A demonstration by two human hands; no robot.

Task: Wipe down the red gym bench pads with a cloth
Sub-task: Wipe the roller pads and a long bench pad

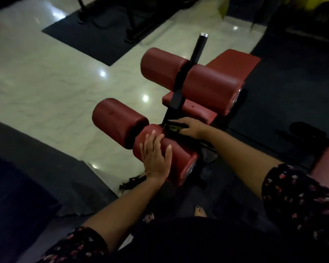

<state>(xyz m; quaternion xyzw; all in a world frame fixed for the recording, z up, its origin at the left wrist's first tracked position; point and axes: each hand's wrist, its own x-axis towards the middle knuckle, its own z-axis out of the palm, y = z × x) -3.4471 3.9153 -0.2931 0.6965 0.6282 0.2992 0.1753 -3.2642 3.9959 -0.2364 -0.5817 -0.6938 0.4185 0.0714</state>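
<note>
- The fingers of the left hand were straight and spread wide. They lay flat on the near, round red roller pad, low down and just to the near side of the black metal post in the middle of the bench. They held nothing.
- The fingers of the right hand looked fairly straight too. They pressed down on a dark cloth with a bit of yellow on it. It was too dark to see if the thumb tucked under the cloth.
- The cloth sat right at the foot of the post, in the gap between the near roller pad and the other low red roller pad.
- Higher up the post were two more fat red roller pads, one on each side of it.
- Behind the post lay a flat red seat pad, and under the high rollers lay a smaller flat red pad.
- A shiny pale tile floor spread out to the left of the post.
- I think the step was wiping around the low rollers, with the left hand keeping the near roller from turning.
- The next move likely needed the right hand to push the cloth up and over a roller, going all the way round it while the other hand held it firm.
</note>
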